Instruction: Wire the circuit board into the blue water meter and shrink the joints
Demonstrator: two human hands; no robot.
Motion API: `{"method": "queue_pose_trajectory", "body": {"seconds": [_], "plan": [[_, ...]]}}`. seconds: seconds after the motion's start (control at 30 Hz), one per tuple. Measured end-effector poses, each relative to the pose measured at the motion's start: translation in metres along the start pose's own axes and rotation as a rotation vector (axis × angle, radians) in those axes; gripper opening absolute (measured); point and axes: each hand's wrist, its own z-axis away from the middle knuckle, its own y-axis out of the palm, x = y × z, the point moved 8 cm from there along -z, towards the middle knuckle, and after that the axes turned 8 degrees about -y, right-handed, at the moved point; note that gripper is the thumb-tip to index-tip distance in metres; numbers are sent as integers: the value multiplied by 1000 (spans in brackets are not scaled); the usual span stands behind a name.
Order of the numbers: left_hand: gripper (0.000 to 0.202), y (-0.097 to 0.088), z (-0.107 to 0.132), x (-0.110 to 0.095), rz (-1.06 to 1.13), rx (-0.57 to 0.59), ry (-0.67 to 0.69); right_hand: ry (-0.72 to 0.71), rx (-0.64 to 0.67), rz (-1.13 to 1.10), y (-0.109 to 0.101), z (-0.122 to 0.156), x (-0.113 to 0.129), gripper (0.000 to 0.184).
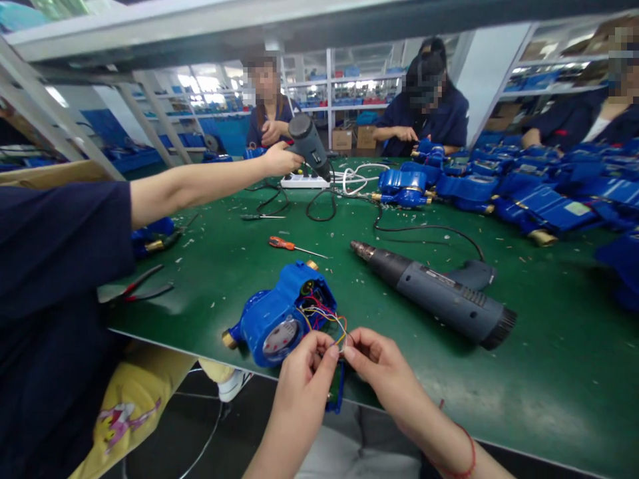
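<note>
Two bare forearms [289,432] are showing at the bottom edge, a red cord [472,459] circling the right wrist. Thumb and fingers of the left hand [310,366] are pinching narrowly on thin coloured wires [344,324], and the right hand [379,362] is pinching the same bundle just beside it. These wires (yellow, red and white among them) are trailing out of an open compartment in a blue meter [277,309], which is resting near the front edge of the green table [559,372], left of the fingers, its round dial facing the camera. Just under the fingertips a blue-edged part [337,396] is hanging at the edge, partly hidden. To the right, a heat gun [439,293] is lying on its side; beyond the meter, an orange-handled screwdriver [283,244] is lying flat. Pliers [144,286] are sitting at the left, where a co-worker's hand [282,159] is gripping a second heat gun [309,146]. More blue meters [544,199] are crowding the far right.
</note>
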Motion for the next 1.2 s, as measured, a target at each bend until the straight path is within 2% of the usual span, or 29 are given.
{"method": "queue_pose_trajectory", "body": {"seconds": [0.17,0.37,0.53,0.77,0.93,1.2], "plan": [[21,1,-1,4,102,30,-40,50,5,-141,-1,1,0,35],[17,-2,0,1,171,41,-65,97,-101,-324,-12,1,-5,35],[15,-4,3,0,179,45,-78,147,-61,-458,-8,2,-10,37],[15,-4,3,-2,180,45,-66,129,43,-307,-4,2,-7,34],[16,-3,3,0,155,52,-85,86,-20,-124,-6,1,-5,25],[18,-4,3,1,122,53,-87,58,-105,-51,-21,-7,5,23]]}}
